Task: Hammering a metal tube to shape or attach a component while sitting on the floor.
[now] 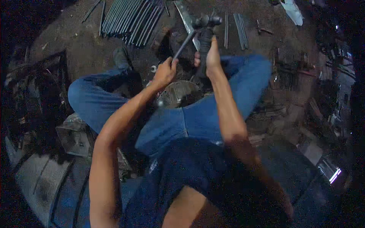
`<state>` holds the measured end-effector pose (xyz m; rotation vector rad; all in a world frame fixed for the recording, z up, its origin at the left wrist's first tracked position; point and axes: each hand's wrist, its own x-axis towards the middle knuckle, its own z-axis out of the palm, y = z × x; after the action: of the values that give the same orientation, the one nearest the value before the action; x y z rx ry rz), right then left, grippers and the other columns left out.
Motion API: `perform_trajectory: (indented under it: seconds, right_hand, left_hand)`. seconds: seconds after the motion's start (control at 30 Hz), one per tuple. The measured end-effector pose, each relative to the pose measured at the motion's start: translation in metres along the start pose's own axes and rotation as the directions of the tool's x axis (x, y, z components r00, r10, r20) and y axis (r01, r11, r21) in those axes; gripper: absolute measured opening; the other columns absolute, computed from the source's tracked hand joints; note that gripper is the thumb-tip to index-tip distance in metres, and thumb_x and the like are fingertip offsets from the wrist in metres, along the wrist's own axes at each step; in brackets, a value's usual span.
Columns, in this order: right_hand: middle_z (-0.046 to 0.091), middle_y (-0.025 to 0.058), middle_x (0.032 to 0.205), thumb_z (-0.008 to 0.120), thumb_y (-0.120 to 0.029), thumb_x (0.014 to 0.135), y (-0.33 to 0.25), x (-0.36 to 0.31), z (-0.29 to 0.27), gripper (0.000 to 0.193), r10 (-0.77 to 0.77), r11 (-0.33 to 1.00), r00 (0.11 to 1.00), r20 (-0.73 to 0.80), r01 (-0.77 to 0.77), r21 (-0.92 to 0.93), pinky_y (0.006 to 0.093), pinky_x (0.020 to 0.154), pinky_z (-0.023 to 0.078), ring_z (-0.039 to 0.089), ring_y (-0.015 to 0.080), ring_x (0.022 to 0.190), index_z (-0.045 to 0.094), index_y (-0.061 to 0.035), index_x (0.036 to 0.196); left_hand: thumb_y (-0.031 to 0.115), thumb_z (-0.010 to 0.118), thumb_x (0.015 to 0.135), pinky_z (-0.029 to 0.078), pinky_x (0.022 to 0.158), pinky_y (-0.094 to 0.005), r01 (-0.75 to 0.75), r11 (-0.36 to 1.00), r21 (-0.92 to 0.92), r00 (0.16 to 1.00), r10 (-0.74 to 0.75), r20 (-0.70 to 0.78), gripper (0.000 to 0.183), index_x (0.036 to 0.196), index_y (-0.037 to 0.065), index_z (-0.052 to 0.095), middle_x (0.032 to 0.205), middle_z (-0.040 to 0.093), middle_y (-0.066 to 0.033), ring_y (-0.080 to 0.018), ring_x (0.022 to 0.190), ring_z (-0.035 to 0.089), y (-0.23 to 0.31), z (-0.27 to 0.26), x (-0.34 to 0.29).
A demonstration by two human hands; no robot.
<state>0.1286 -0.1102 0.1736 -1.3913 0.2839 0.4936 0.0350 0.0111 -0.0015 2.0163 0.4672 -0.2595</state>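
My left hand (165, 73) is closed round a thin grey metal rod (184, 45), which slants up and away to the right. The rod's far end meets the head of a dark power tool that looks like an angle grinder (205, 41); whether they touch I cannot tell. Wrapped round that tool's thick body is my right hand (212, 59), thumb along its right side. The grinder stands roughly upright in view, its metal head sideways at the top. Behind it a flat, pale metal strip (184, 16) lies on the ground.
Many grey rods (133, 19) lie side by side at the far left, with a smaller bundle (240, 30) at the far right. Between my bent legs sit a round metal part (178, 93) and a small wrench (153, 69). A boxy metal piece (76, 138) stands beside my left thigh.
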Motion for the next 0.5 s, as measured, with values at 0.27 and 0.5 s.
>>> perform_trajectory:
  seconds: [0.27,0.5]
  right_hand:
    - [0.048,0.0044,0.053,0.033,-0.06,0.09,0.056,0.024,-0.061,0.057,0.095,0.97,0.995,-0.011,-0.095,-0.223,0.028,0.039,0.04,0.048,0.0136,0.042,0.05,-0.0076,0.074]
    - [0.05,0.0049,0.053,0.04,-0.058,0.089,0.096,0.015,-0.058,0.055,0.245,0.911,0.942,-0.23,-0.304,-0.277,0.0285,0.04,0.039,0.048,0.0151,0.041,0.054,-0.0061,0.075]
  left_hand:
    - [0.043,0.045,0.091,0.044,0.075,-0.0461,-0.02,0.999,-0.043,0.999,0.021,0.024,0.047,0.097,-0.003,0.056,0.086,0.061,-0.026,-0.042,0.088,0.059,-0.005,0.001,-0.001]
    - [0.048,0.045,0.091,0.046,0.076,-0.0416,0.031,0.999,0.026,0.999,-0.031,0.023,0.053,0.099,-0.003,0.058,0.087,0.063,-0.0243,-0.0374,0.087,0.062,-0.011,0.004,0.002]
